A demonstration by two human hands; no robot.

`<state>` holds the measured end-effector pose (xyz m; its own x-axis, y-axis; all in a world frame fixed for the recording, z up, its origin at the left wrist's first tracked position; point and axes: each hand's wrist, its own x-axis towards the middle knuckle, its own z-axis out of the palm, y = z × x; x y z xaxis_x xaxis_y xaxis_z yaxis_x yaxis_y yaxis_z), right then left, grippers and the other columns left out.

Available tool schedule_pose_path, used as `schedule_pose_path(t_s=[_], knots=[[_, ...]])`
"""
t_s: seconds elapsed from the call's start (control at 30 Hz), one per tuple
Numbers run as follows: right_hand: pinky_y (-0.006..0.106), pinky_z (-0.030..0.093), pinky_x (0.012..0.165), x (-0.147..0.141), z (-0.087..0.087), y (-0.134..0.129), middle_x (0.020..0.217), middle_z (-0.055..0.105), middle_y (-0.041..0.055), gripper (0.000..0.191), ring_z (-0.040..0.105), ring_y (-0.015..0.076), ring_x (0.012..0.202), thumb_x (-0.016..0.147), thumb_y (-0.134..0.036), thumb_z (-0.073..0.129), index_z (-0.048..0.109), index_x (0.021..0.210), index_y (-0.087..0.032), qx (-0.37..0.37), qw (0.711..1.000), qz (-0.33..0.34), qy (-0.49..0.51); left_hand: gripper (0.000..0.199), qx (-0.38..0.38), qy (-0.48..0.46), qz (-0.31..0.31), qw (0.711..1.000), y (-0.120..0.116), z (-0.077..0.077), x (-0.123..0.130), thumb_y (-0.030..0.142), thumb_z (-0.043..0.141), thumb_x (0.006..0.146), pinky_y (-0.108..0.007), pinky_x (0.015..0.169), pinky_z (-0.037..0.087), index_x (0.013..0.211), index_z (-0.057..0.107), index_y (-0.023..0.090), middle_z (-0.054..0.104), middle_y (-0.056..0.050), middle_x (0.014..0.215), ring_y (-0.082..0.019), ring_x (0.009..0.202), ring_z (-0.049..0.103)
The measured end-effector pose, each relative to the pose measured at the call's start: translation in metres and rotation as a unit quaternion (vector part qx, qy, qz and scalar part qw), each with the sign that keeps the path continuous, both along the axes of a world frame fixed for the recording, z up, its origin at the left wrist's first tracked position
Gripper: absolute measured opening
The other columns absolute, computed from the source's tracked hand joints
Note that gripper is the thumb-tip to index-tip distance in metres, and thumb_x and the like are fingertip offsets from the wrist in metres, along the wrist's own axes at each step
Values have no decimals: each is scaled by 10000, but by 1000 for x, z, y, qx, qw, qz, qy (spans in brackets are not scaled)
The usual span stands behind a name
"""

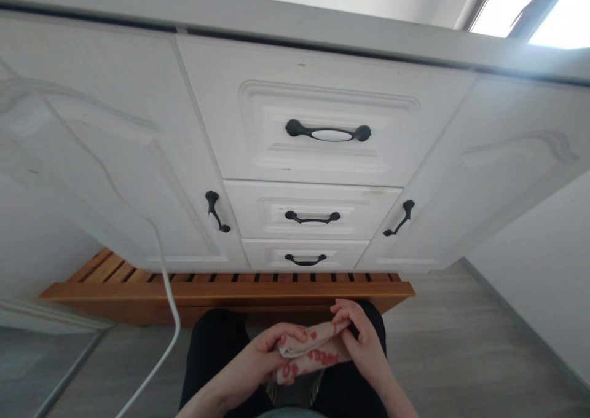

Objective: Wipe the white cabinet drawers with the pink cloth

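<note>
Low in the head view, both my hands hold a small beige cloth with red print (313, 353), rolled or folded up. My left hand (265, 362) grips its left end, thumb on top. My right hand (362, 341) pinches its upper right end with the fingers curled over it. The cloth sits above my lap, over dark trousers (212, 356).
A white cabinet (318, 43) fills the view ahead, with three drawers (322, 135) with black handles between two doors. A wooden slatted platform (230, 290) runs along its foot. A white cable (170, 295) hangs down at left. Grey floor (442, 350) lies right.
</note>
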<state>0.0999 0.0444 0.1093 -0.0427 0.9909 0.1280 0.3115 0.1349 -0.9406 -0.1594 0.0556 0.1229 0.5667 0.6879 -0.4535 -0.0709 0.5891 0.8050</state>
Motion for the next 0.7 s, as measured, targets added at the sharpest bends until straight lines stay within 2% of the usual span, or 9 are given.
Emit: schedule_pose_path(t_s=[0.07, 0.13, 0.27, 0.4, 0.5, 0.53, 0.6, 0.63, 0.7], knots=[[469, 331, 1149, -7, 15, -4, 1354, 585, 92, 475, 445, 266, 1361, 792, -115, 530, 613, 1239, -253, 73, 990, 29, -115, 200, 41, 26, 22, 999, 3, 3, 2, 281, 707, 774, -261, 769, 481, 963, 697, 217, 597, -48, 1313, -176, 988, 615], [498, 286, 1191, -18, 25, -7, 1535, 444, 89, 779, 320, 284, 1464, 790, -192, 644, 366, 1512, -282, 96, 966, 99, -219, 144, 80, 34, 21, 996, 7, 8, 5, 299, 699, 775, -256, 764, 480, 876, 696, 196, 582, -57, 1322, -182, 996, 611], [534, 367, 1154, -43, 5, -5, 1560, 425, 129, 1226, 416, 363, 1411, 613, -339, 876, 149, 1597, -271, 110, 905, 203, -356, 155, 71, 16, -8, 997, 12, 8, 13, 293, 689, 756, -235, 608, 422, 853, 632, 186, 624, 9, 841, -94, 634, 529], [436, 599, 848, -52, -52, 3, 1378, 620, 146, 1113, 711, 331, 1018, 668, -211, 789, 178, 1598, -263, 104, 885, 160, -424, 210, 38, 26, 1, 999, 13, -13, 20, 341, 669, 731, -232, 552, 401, 846, 568, 197, 525, 62, 618, -89, 534, 471], [393, 621, 752, -39, -81, 9, 1380, 619, 129, 976, 734, 332, 960, 684, -160, 689, 299, 1570, -282, 67, 918, 135, -367, 329, 123, 102, 10, 987, 19, -20, 21, 393, 629, 794, -293, 666, 515, 1073, 595, 222, 667, -30, 902, -153, 727, 613], [402, 618, 799, -33, -84, 10, 1407, 596, 118, 933, 717, 345, 1025, 689, -166, 677, 348, 1553, -291, 44, 940, 128, -314, 402, 193, 140, 14, 971, 23, -17, 20, 390, 618, 824, -340, 793, 542, 1195, 575, 241, 659, -85, 1146, -199, 923, 648], [441, 556, 973, -21, -80, 10, 1458, 550, 73, 795, 621, 361, 1220, 742, -219, 669, 451, 1499, -326, -5, 982, 92, -167, 534, 346, 222, 31, 911, 36, 2, 21, 378, 585, 883, -426, 1066, 453, 1395, 463, 286, 378, -116, 1556, -271, 1309, 503], [465, 496, 1057, -16, -75, 8, 1467, 544, 49, 719, 554, 365, 1302, 772, -266, 672, 499, 1466, -343, -29, 994, 61, -83, 555, 408, 261, 39, 874, 45, 15, 23, 383, 547, 917, -456, 1135, 393, 1447, 407, 298, 242, -103, 1632, -287, 1399, 414], [508, 387, 1149, -11, -59, 1, 1433, 579, 26, 613, 452, 379, 1389, 796, -376, 692, 576, 1398, -358, -73, 995, -8, 63, 508, 526, 332, 75, 780, 67, 49, 31, 384, 455, 975, -494, 1193, 317, 1466, 380, 274, 218, -106, 1637, -293, 1464, 310]])
